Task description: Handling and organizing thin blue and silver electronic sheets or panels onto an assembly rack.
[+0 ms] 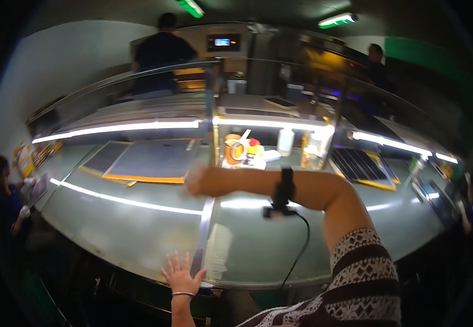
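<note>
Left hand: palm down at the near edge of the bench, left of the dark seam; fingers spread wide, nothing held; thin bracelet at the wrist.
Right hand: blurred, at the end of a forearm laid across the view from right to left; whether its fingers are wide or closed cannot be told.
Right wrist fitting: black strapped device, with a black cable hanging toward the near edge.
Grey panel, orange-edged: flat on the far left part of the bench, overlapping another sheet; its near right corner lies just beside the right hand, contact unclear.
Bench: grey-green, smooth, reflecting the light tubes.
Dark striped panel: yellow-edged, flat, right of the forearm.
Containers: orange tub and white bottle, both beyond the forearm, under the light tube.
Persons: one in dark clothing, back turned, beyond the bench; another at the far left.
</note>
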